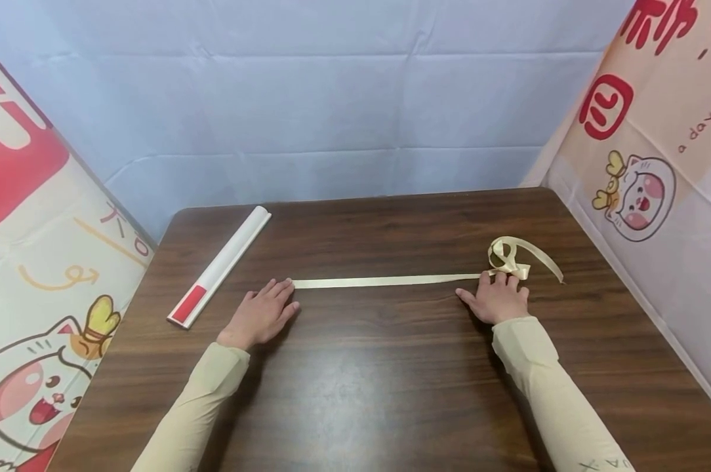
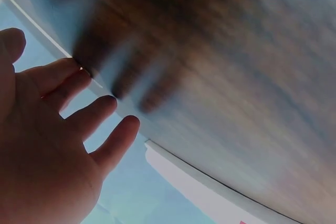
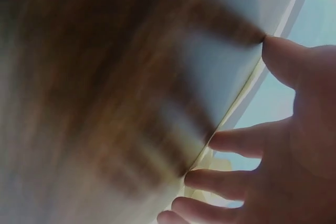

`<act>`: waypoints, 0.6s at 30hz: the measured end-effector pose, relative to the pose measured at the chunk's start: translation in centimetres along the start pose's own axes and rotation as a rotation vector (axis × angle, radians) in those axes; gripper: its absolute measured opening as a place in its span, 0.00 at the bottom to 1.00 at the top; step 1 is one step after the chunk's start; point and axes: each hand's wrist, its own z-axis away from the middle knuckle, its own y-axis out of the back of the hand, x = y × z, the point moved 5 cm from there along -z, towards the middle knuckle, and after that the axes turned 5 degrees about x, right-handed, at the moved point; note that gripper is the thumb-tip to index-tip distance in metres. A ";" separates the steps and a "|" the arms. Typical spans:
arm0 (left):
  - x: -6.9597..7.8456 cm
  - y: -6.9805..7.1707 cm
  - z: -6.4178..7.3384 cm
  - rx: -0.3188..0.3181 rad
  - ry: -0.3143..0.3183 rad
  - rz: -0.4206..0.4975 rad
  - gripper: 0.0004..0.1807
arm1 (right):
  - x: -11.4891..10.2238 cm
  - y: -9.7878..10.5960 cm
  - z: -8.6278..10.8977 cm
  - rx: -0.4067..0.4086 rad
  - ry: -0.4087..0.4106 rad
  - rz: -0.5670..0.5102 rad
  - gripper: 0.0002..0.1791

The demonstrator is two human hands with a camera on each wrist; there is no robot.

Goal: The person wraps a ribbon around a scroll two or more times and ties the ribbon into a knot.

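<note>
A cream ribbon (image 1: 385,281) runs in a straight flat line across the dark wooden table. At its left end, the fingertips of my left hand (image 1: 263,313) press on it, the fingers spread and fairly straight. My right hand (image 1: 500,300) rests its fingertips on the ribbon farther right, thumb out to the side. Just beyond that hand, the rest of the ribbon lies in loose loops, with a tail curving off to the right. In the right wrist view, the fingers (image 3: 226,184) touch the table along the ribbon's edge. The left wrist view shows extended fingers (image 2: 113,140) meeting the tabletop.
To the left of my left hand, a white roll (image 1: 225,259) with a red label lies diagonally on the table (image 1: 355,393). A pale blue cloth (image 1: 320,98) hangs behind the table. Printed cloths with cartoon cats (image 1: 641,200) stand at both sides.
</note>
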 end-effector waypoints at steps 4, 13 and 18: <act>-0.1 -0.1 0.0 -0.006 0.002 0.013 0.32 | 0.3 0.1 0.0 0.040 0.020 0.006 0.43; -0.2 -0.1 0.0 -0.005 0.002 0.017 0.32 | 0.9 0.8 -0.2 0.035 0.051 0.029 0.40; -0.2 0.0 0.1 0.001 -0.003 0.018 0.32 | 1.3 1.2 -0.1 0.058 0.063 0.019 0.36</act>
